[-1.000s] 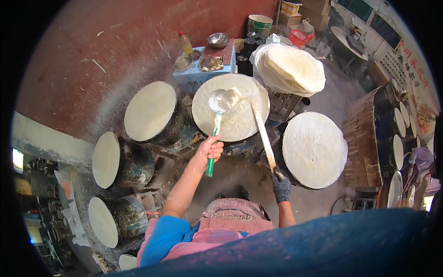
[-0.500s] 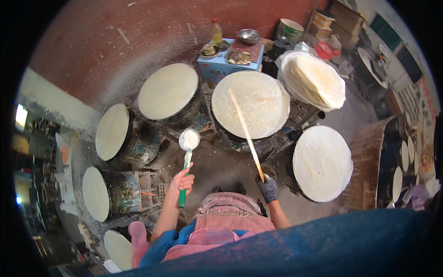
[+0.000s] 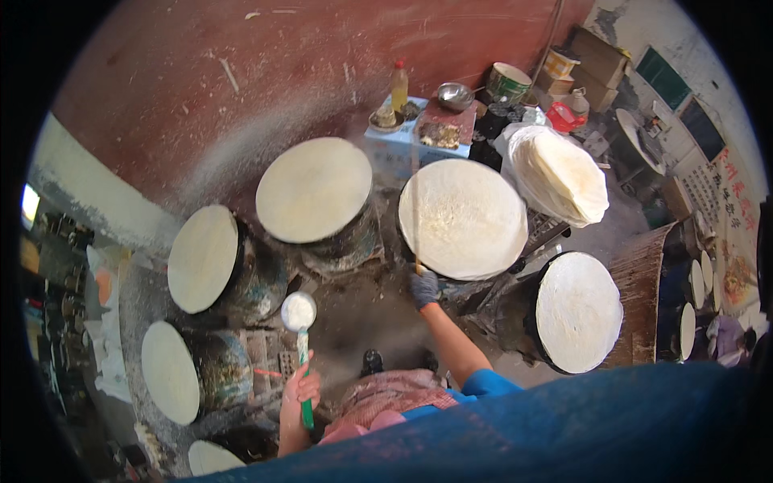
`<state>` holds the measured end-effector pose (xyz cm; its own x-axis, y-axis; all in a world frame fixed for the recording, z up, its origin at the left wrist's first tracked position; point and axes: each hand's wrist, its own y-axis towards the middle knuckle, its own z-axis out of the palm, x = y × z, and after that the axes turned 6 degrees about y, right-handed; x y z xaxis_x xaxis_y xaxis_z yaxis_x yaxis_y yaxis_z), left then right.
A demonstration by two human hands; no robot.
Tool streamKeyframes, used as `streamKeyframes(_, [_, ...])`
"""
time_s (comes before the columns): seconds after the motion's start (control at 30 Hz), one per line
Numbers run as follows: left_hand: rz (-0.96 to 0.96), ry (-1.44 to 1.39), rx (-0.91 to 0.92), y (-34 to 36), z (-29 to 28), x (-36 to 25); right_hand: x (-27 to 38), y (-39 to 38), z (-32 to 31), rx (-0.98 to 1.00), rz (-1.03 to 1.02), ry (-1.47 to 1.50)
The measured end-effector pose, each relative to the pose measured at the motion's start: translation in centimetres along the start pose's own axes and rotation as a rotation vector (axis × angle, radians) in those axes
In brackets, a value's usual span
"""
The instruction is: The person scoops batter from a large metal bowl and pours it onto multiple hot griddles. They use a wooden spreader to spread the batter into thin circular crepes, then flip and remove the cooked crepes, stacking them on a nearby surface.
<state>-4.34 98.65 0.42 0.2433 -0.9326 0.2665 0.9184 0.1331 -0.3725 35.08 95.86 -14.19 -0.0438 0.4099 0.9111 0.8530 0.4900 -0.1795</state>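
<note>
"Head view: what do we see in the left hand, low in the frame and left of its middle?"

"We see bare fingers clamped on the green handle of a long ladle with a round bowl. Its bowl, filled with something smooth and white, points up the frame over the dark floor, well apart from the round tops around it."

"And the right hand in its dark grey knitted glove, near the centre?"

"We find its fingers closed on the lower end of a long, thin wooden stick. The stick runs straight up the frame, blurred, across the left edge of a large, pale, round griddle top. We cannot tell whether they touch."

"What else do we note around them?"

"We count four more pale round tops down the left side, the nearest of them a broad cream disc on a dark drum. At right sits a white, uneven-edged round top. In the upper right we see a stack of thin, pale round sheets, and at upper centre a blue and white box bearing a shiny metal bowl."
</note>
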Motion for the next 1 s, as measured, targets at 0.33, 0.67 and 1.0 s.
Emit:
streamKeyframes(0.33, [-0.029, 0.116, -0.188, 0.7, 1.4, -5.3, 8.2, -1.1, 0.4, 0.466, -0.075, 0.311])
streamKeyframes(0.67, [-0.099, 0.197, -0.197, 5.8, 1.7, 0.1, -1.1, -9.6, -25.5, -0.251, -0.228, -0.397])
streamKeyframes(1.0, [-0.107, 0.072, -0.237, 8.9, 2.3, 12.5, 0.6, -8.7, -35.1, -0.024, -0.082, -0.675])
